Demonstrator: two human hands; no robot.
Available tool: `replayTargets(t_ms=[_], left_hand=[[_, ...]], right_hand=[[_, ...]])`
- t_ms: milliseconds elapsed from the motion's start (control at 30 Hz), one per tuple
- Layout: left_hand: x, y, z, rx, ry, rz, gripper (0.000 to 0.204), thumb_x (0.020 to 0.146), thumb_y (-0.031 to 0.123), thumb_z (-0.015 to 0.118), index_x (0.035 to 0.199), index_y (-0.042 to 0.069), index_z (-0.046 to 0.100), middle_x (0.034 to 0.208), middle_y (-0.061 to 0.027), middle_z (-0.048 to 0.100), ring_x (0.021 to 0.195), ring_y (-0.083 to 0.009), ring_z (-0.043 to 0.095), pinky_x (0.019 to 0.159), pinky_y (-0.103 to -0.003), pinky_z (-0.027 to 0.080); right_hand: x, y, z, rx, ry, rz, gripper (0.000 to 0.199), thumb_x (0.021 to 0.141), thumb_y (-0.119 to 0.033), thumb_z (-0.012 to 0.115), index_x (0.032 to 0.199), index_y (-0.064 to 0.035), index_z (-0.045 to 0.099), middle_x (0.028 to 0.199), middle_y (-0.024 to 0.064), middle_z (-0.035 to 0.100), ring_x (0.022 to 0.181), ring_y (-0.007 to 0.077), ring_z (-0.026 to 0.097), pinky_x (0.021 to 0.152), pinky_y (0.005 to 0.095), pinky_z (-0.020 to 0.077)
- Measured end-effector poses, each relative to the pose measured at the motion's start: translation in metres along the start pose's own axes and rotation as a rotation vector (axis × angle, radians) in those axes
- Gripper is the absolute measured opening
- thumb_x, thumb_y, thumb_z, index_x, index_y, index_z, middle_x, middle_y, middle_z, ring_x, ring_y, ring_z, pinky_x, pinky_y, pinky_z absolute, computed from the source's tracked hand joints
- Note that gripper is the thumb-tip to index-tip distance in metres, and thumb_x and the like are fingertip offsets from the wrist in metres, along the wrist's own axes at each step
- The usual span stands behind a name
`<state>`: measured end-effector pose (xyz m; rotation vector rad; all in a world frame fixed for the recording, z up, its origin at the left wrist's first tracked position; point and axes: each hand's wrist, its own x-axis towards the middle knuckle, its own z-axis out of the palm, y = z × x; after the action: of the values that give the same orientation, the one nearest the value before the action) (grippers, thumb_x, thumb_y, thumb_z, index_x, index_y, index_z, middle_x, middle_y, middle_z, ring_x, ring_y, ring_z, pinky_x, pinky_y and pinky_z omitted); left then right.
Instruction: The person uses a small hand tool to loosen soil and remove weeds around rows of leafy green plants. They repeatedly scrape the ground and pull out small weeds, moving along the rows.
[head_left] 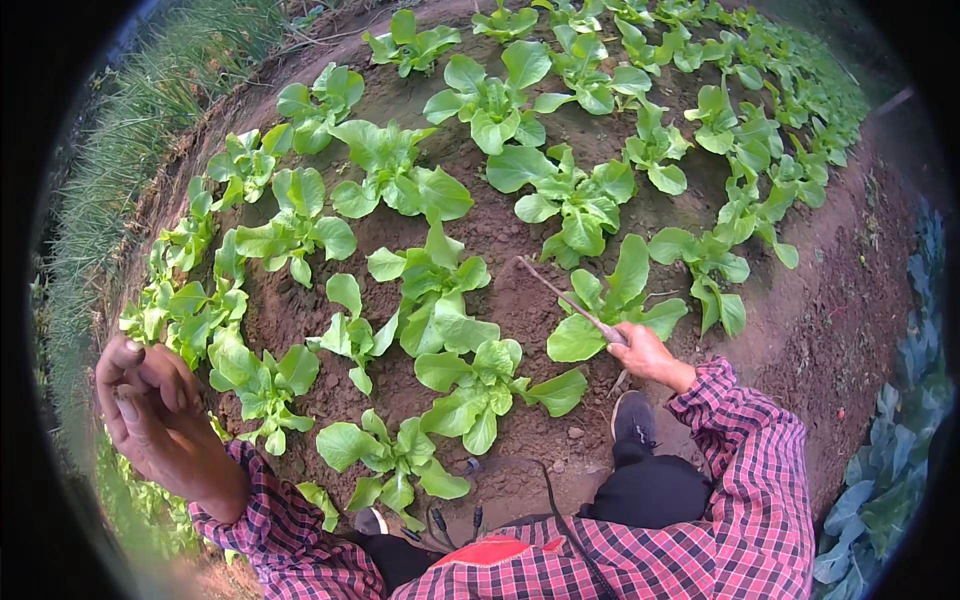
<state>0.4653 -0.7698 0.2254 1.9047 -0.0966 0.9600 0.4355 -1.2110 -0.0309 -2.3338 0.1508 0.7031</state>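
My right hand [648, 355] is closed round the thick end of a slim, tapering rod-like tool [568, 298]; its thin tip points up and left over the soil. Right beside that fist spreads a lettuce plant [628, 285], its leaves reaching close to the tool. At the far left, my left hand [165, 425] is raised with loosely curled, parted fingers, and I see nothing in it. Behind and beside it grow more lettuce plants [262, 385]. Between my hands, another lettuce [485, 390] stands in the brown soil.
Rows of young lettuce cover the soil bed [480, 220]. Tall thin-leaved green plants [150, 120] border it at left, and blue-green broad-leaved plants [890, 460] at right. My shoe [634, 420] is at the bed's near edge. A black cable [555, 500] hangs by my body.
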Motion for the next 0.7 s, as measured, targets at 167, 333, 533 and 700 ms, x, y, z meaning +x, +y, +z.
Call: replayTargets(t_ms=[167,333,533,700], left_hand=[[-0.044,0.032,0.039,0.077,-0.118,-0.217,0.041,0.088,0.038,0.055,0.101,-0.001,0.049,0.059,0.0022,0.037,0.050,-0.0048,0.032,0.043,-0.019,0.021],[-0.098,0.044,0.053,0.094,-0.261,-0.504,0.032,0.086,0.028,0.061,0.098,0.000,0.052,0.060,0.0015,0.045,0.050,-0.0043,0.039,0.044,-0.018,0.031],[-0.143,0.086,0.025,0.310,-0.079,-0.722,0.022,0.091,0.023,0.054,0.093,0.001,0.052,0.056,0.0030,0.041,0.047,-0.0046,0.037,0.043,-0.019,0.030],[-0.168,0.134,0.015,0.481,0.044,-0.725,0.020,0.092,0.022,0.051,0.092,0.002,0.052,0.055,0.0034,0.038,0.046,-0.0047,0.036,0.041,-0.019,0.030]], right_hand=[[0.044,-0.002,-0.034,-0.343,-0.077,-0.204,0.030,0.080,-0.017,0.055,0.107,-0.0035,0.050,0.081,0.0214,0.061,0.078,0.0413,0.059,0.071,0.0504,0.0452],[0.084,-0.003,-0.038,-0.261,-0.058,-0.320,0.033,0.080,-0.014,0.054,0.111,-0.0069,0.047,0.082,0.0207,0.062,0.078,0.0415,0.059,0.070,0.0510,0.0457],[0.160,-0.018,-0.024,-0.069,0.033,-0.301,0.048,0.083,-0.013,0.049,0.130,-0.0117,0.039,0.081,0.0227,0.061,0.080,0.0424,0.059,0.072,0.0509,0.0457],[0.237,-0.049,0.000,-0.152,0.070,-0.354,0.049,0.084,-0.012,0.045,0.132,-0.0112,0.037,0.087,0.0233,0.061,0.085,0.0406,0.060,0.074,0.0489,0.0469]])
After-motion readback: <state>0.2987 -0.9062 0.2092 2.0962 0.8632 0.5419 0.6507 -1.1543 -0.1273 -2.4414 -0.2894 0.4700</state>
